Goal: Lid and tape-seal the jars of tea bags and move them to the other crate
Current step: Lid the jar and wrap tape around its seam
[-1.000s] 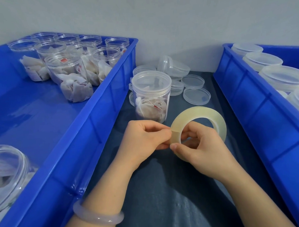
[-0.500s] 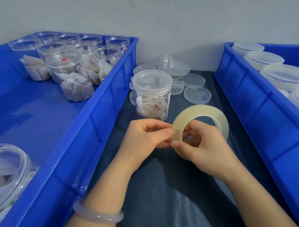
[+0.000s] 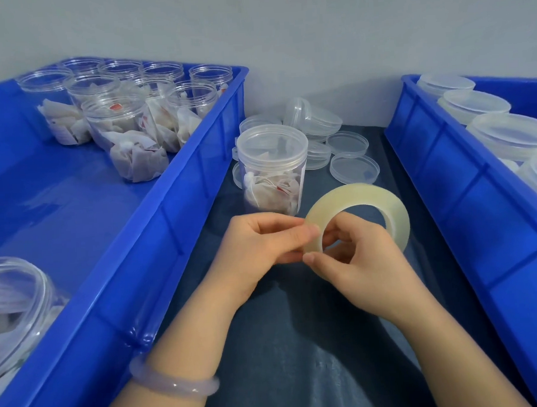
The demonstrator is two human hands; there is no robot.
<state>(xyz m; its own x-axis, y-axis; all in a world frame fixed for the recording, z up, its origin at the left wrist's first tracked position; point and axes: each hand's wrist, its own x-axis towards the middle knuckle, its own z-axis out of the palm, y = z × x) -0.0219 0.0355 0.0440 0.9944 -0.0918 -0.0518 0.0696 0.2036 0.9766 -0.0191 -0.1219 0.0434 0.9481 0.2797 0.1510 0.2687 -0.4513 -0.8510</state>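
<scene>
Still, left hand [image 3: 256, 244] pinches tape roll [image 3: 356, 192], right hand [image 3: 359, 264] holds

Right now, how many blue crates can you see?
2. The left crate holds open jars of tea bags. The right crate holds lidded jars. Both run past the picture's edges, and no other crate shows.

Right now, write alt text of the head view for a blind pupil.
Two hands hold a roll of clear tape over a dark mat: the right hand grips it through its hole, the left hand pinches its edge. Behind stands a lidded jar of tea bags, with loose lids, between a left crate and a right crate, both blue.
</scene>
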